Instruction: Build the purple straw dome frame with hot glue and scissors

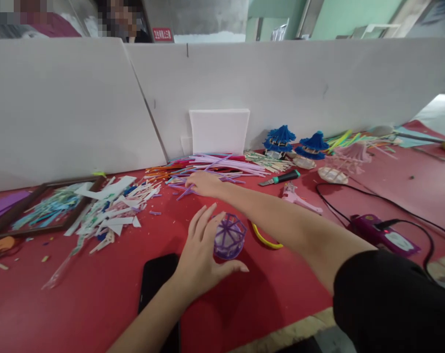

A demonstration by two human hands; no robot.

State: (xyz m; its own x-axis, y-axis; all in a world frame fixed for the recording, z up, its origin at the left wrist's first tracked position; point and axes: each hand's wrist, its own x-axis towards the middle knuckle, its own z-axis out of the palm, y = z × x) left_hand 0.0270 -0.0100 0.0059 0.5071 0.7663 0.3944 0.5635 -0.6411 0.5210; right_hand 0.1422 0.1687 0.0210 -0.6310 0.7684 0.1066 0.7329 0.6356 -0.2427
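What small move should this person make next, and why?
Perhaps draw one purple strip towards the purple lattice model with the right hand. That hand is among the strips, though its grip is unclear, while the left hand curves open beside the model, whose bars look similar in colour.

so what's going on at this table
A person works two-handed at a red table. The left hand curves beside a small purple lattice piece; whether it touches is unclear. The right hand is stretched out to a pile of thin coloured sticks. A pink glue gun and a utility knife lie off to the right.
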